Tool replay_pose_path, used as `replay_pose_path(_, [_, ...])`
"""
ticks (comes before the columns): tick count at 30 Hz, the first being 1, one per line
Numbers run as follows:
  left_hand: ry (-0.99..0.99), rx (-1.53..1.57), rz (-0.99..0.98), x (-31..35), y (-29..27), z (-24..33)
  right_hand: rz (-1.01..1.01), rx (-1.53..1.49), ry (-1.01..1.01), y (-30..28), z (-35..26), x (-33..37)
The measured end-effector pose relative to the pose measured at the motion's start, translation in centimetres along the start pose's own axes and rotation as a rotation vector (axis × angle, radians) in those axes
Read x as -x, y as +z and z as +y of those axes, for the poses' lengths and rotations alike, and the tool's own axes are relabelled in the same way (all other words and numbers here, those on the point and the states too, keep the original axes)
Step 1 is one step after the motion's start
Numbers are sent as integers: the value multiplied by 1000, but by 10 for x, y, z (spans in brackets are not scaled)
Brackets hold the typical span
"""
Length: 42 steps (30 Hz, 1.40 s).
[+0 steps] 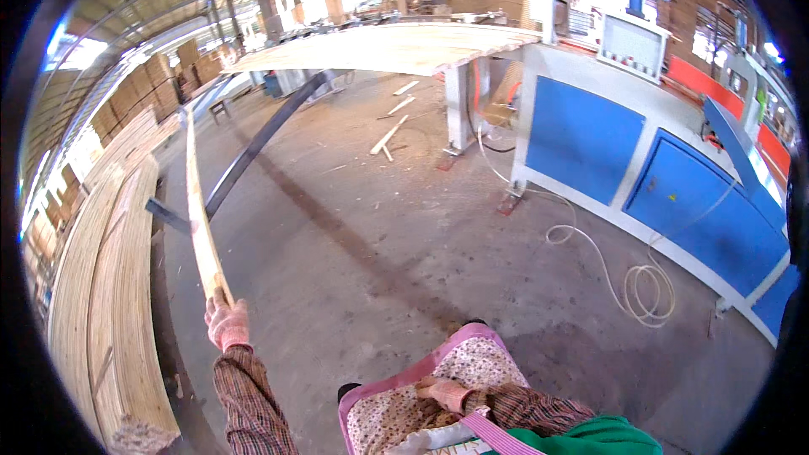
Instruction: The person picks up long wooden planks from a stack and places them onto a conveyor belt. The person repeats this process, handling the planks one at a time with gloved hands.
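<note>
My left hand (227, 320), in a pinkish glove, is closed around the near end of a long, narrow wooden board (200, 219). The board stretches away from me toward the far left, its far end near a dark metal support. My right hand (444, 393), also gloved, lies against the flowered apron (480, 355) at my front. Its fingers look loosely extended over the cloth, with no object seen in them; the fingertips are partly hidden.
Stacked long boards (109, 286) lie along the left. Ahead is a wide wooden panel (379, 49) on a raised frame with a slanting dark beam (261, 139). A blue and white machine (586, 135) stands right, a coiled hose (649, 295) beside it. Wood scraps (389, 135) litter the floor.
</note>
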<state>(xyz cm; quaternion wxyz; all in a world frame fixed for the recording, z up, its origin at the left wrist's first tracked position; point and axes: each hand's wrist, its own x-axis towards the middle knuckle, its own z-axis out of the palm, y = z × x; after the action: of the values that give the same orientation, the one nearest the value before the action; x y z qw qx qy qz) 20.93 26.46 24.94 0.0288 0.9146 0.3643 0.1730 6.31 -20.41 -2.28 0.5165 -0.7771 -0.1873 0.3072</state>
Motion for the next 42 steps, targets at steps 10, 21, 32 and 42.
replay_pose_path(10, [-20,22,-24,10,-17,9,56,-175,-79,4,30,-18])
replay_pose_path(21, [-105,-25,-123,12,-34,19,93,-650,287,3,-16,-2])
replay_pose_path(32, [-66,51,-37,19,-35,18,43,-278,130,-4,-12,-3])
replay_pose_path(42, [-79,56,-92,27,-55,22,44,-810,323,14,66,-36])
